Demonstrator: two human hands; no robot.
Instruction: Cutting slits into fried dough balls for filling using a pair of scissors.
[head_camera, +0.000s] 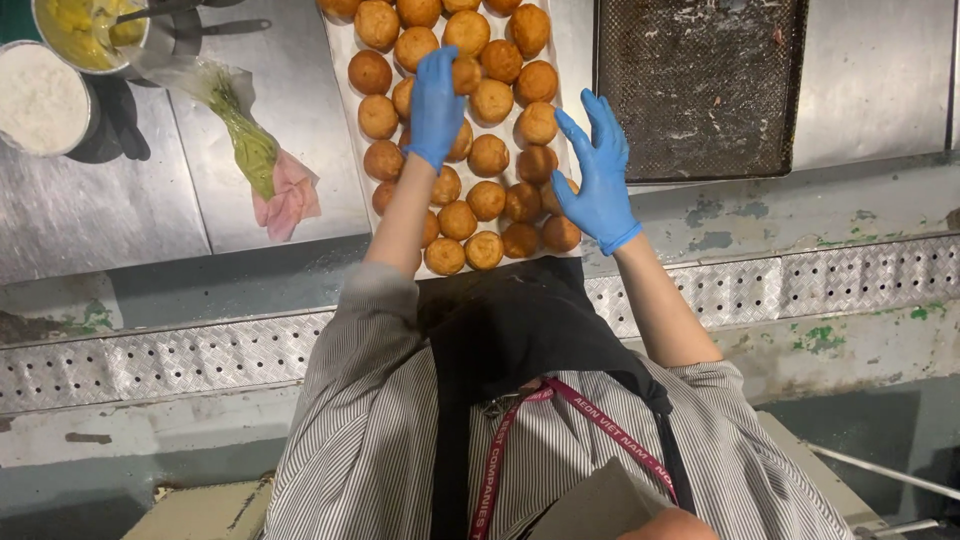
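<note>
Both hands, gloved in blue, are working over a tray (340, 60) of round golden-brown buns (487, 156) on the steel counter; the left hand (437, 105) is resting fingers-down on a bun mid-tray, apparently sorting or picking, grip unclear, while the right hand (598, 175) is hovering spread and empty at the tray's right edge. Next move likely calls for a gentle lift without crushing; roughly thirty buns are showing, one dark perforated tray (700, 90), one green-filled piping bag (250, 150), two bowls.
</note>
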